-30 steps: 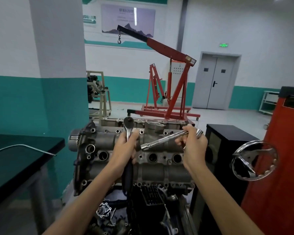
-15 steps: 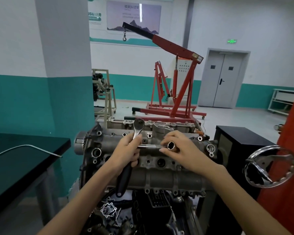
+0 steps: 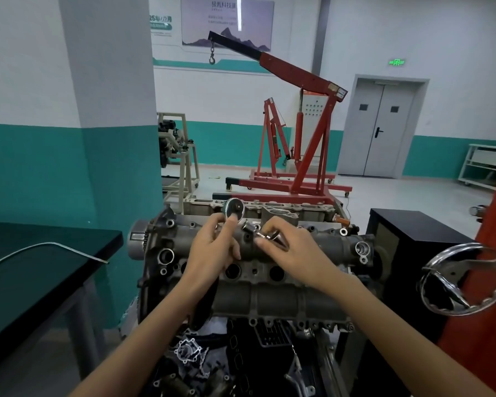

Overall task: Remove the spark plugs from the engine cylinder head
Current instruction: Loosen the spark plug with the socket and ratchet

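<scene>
Now left hand (image 3: 212, 247) grips ratchet (image 3: 234, 209), right hand (image 3: 289, 250) pinches extension bar (image 3: 265, 235); wall writing illegible.

Grey cylinder head (image 3: 284, 293) — red hoist (image 3: 301, 121)

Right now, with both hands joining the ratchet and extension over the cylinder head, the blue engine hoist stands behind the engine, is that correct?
Not quite: the engine hoist is red, not blue, as the head view shows. The rest holds: the left hand and right hand work the ratchet and extension over the cylinder head, hoist behind.
</scene>
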Demonstrator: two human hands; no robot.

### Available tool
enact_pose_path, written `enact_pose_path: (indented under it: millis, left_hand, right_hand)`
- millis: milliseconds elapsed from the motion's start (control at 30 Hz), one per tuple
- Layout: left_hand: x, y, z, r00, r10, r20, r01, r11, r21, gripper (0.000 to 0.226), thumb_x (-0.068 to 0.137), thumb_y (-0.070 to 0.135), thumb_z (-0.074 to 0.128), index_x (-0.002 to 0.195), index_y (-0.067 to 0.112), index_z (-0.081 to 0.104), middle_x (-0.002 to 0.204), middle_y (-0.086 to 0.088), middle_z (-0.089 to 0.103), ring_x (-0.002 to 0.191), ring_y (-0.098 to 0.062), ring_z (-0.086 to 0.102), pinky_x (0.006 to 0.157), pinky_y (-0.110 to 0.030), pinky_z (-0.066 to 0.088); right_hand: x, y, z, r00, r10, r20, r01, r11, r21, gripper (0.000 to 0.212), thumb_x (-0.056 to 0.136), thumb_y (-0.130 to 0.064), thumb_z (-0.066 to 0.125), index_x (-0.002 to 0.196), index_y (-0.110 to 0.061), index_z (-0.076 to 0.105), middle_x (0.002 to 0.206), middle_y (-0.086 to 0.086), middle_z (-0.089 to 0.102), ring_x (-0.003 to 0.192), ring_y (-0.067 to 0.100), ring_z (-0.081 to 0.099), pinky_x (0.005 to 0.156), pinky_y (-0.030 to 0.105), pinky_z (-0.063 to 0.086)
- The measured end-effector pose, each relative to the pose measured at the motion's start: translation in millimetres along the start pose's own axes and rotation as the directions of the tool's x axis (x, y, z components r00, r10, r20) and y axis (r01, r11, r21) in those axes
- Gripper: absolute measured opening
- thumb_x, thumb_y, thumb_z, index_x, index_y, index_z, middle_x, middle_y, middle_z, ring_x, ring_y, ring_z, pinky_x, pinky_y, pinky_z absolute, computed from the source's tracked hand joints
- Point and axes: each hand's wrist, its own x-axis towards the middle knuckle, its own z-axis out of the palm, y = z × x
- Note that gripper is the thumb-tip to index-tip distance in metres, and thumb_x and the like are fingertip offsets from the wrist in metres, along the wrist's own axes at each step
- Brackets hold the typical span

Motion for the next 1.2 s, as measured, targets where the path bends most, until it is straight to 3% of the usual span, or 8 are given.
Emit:
enact_pose_path:
  millis: [100,267,400,600,767,933,1033,1200]
  left_hand:
    - [-2.1,-4.3,-5.6,0.999,0.011,-0.040,-0.009,0.999,0.044,0.020,0.097,0.029,0.048,0.114,0.020,0.051,0.055,-0.006,0.056,0.039,-0.004,0.044,0.038,-0.014,0.032]
    - [-6.0,-5.1,-8.4,0.989,0.142,-0.032,-0.132,0.966,0.220,0.027,0.090,0.019,0.060,0.096,0.043,0.049,0.083,-0.001,0.063,0.048,-0.002,0.054,0.045,-0.016,0.044]
    - [-8.2,-5.5,-8.4,0.983,0.178,-0.040,-0.159,0.944,0.290,0.032,0.087,0.022,0.064,0.095,0.048,0.047,0.089,0.008,0.061,0.058,-0.012,0.059,0.053,-0.023,0.050]
    - [-10.7,-4.1,-11.5,0.963,0.251,-0.094,-0.208,0.923,0.324,0.028,0.087,0.018,0.064,0.095,0.042,0.051,0.093,0.020,0.060,0.086,0.003,0.059,0.071,-0.023,0.051]
    - [-13.0,-3.6,-11.0,0.959,0.266,-0.097,-0.221,0.917,0.331,0.027,0.088,0.017,0.063,0.099,0.040,0.053,0.095,0.022,0.060,0.083,-0.011,0.063,0.072,-0.032,0.054]
    - [-12.4,-6.5,-16.5,0.946,0.308,-0.099,-0.239,0.872,0.428,0.026,0.087,0.017,0.064,0.112,0.023,0.059,0.093,0.028,0.056,0.089,0.009,0.056,0.072,-0.018,0.050]
    - [-12.9,-7.4,-19.9,0.941,0.329,-0.079,-0.254,0.841,0.477,0.027,0.087,0.019,0.064,0.113,0.023,0.060,0.096,0.023,0.061,0.092,0.004,0.057,0.078,-0.020,0.049]
    - [-15.9,-7.9,-20.9,0.924,0.380,-0.042,-0.296,0.782,0.549,0.031,0.087,0.022,0.065,0.116,0.028,0.059,0.100,0.024,0.061,0.096,-0.002,0.059,0.081,-0.025,0.049]
  right_hand:
    - [2.9,1.4,-7.7,0.999,0.049,-0.019,-0.049,0.999,0.003,0.007,0.089,-0.039,0.052,0.085,-0.034,0.049,0.078,-0.011,0.057,0.067,0.001,0.052,0.061,0.012,0.036]
    - [9.2,-6.5,-3.2,0.995,0.101,0.008,-0.101,0.995,-0.023,0.010,0.088,-0.041,0.054,0.082,-0.034,0.050,0.078,-0.008,0.060,0.070,0.005,0.056,0.066,0.025,0.044]
    - [11.3,-11.4,0.5,0.994,0.106,0.002,-0.105,0.993,-0.054,0.012,0.088,-0.040,0.055,0.082,-0.031,0.050,0.077,-0.008,0.060,0.069,0.004,0.054,0.061,0.016,0.041]
    - [3.5,-9.8,3.5,0.989,0.146,-0.034,-0.149,0.981,-0.125,0.012,0.088,-0.041,0.054,0.083,-0.030,0.050,0.072,-0.008,0.059,0.067,0.005,0.054,0.060,0.023,0.041]
    - [4.9,-13.3,5.0,0.987,0.156,-0.048,-0.160,0.984,-0.085,0.014,0.088,-0.039,0.055,0.083,-0.027,0.053,0.076,-0.008,0.060,0.071,0.004,0.054,0.062,0.019,0.040]
    - [4.9,-17.0,3.9,0.993,0.107,-0.053,-0.114,0.976,-0.183,0.015,0.089,-0.039,0.054,0.086,-0.025,0.051,0.056,-0.011,0.045,0.051,0.001,0.041,0.049,0.019,0.029]
    - [6.6,-20.9,5.9,0.995,0.091,-0.039,-0.097,0.971,-0.218,0.017,0.090,-0.037,0.054,0.089,-0.020,0.053,0.056,-0.011,0.043,0.052,0.002,0.040,0.049,0.021,0.029]
    - [12.9,-25.9,3.9,0.982,0.186,0.041,-0.185,0.983,-0.016,0.015,0.088,-0.033,0.057,0.076,-0.031,0.050,0.073,-0.010,0.055,0.067,0.005,0.052,0.055,0.015,0.035]
